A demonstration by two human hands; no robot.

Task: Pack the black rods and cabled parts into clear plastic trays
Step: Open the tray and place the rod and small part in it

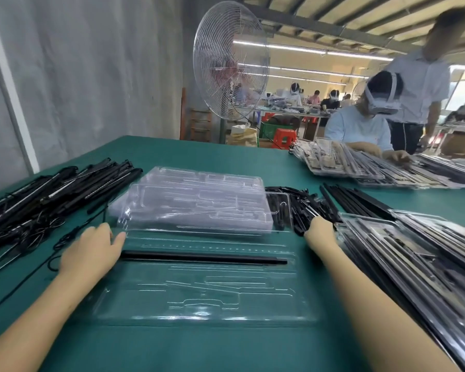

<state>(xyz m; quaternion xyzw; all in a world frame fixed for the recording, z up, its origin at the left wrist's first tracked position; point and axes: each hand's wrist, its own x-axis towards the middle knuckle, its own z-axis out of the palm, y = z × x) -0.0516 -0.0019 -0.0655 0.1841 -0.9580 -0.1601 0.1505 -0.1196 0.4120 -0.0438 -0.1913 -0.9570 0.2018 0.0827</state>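
Black rod (204,258), left hand (91,249) flat on end, right hand (320,230) among rods (329,204)

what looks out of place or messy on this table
Nothing damaged or spilled. The stack of empty trays sits askew, one tray jutting right; a loose cable trails from the left pile.

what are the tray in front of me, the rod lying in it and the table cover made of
Clear tray: thin moulded plastic, glossy; it is see-through, with bright glints on its formed ridges.
Black rod: matte black, plastic or coated metal; the look leaves it open.
Table cover: dull green, probably a rubber or vinyl mat; smooth, no weave visible.
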